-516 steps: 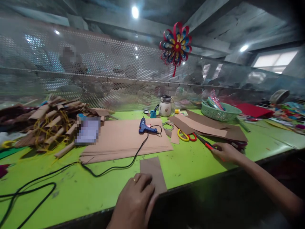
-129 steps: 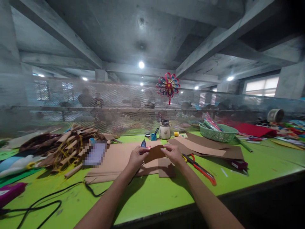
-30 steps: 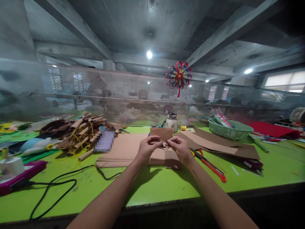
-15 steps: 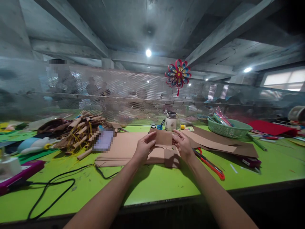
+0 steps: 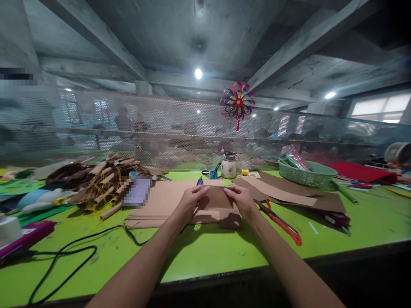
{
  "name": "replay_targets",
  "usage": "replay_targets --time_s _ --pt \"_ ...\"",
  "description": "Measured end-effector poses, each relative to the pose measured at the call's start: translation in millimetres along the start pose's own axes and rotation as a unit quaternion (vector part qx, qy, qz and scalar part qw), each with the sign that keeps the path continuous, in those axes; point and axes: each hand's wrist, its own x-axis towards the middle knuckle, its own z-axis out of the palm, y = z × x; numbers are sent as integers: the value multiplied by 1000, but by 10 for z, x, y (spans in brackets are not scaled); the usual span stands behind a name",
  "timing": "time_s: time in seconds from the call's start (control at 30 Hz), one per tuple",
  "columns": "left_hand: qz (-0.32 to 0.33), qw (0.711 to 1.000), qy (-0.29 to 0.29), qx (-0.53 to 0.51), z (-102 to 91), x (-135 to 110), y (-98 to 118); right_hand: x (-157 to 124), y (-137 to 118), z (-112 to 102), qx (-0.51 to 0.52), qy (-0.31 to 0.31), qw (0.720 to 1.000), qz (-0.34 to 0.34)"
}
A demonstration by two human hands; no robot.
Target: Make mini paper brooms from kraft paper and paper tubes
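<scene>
A small brown piece of kraft paper [image 5: 217, 198] is held up between my two hands. My left hand [image 5: 192, 201] pinches its left side with thumb and fingers, and my right hand [image 5: 241, 199] pinches its upper right corner. Beneath it lies a stack of brown paper sheets [image 5: 160, 199], with a darker small brown piece [image 5: 230, 220] at the front right of the stack. To the right of my right hand rests an orange-handled tool [image 5: 282, 224], partly hidden near its far end. A dark pointed tip [image 5: 200, 181] shows just behind my left fingers.
Rolled paper strips [image 5: 112, 177] with yellow string pile up at left, near a purple power strip [image 5: 28, 241] and black cable [image 5: 93, 248]. Behind stand a jar [image 5: 229, 167] and a small blue pot [image 5: 213, 173]. A green basket [image 5: 308, 175] is at right, before a perforated screen [image 5: 180, 124].
My hands have lowered slightly, and the paper's top edge now sits lower. A dark pointed tip has come into view behind my left hand. The person at the far left has moved left.
</scene>
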Motion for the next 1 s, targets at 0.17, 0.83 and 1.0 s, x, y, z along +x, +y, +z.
replay_targets --time_s 0.17,0.83,1.0 --pt "-16 998 -20 56 -43 -27 23 -75 -49 62 -30 -57 998 18" --pt "46 990 -47 124 -55 18 -19 -90 -42 105 55 -71 995 49" --pt "37 990 -63 119 -56 10 3 -90 -90 109 65 -73 993 64"
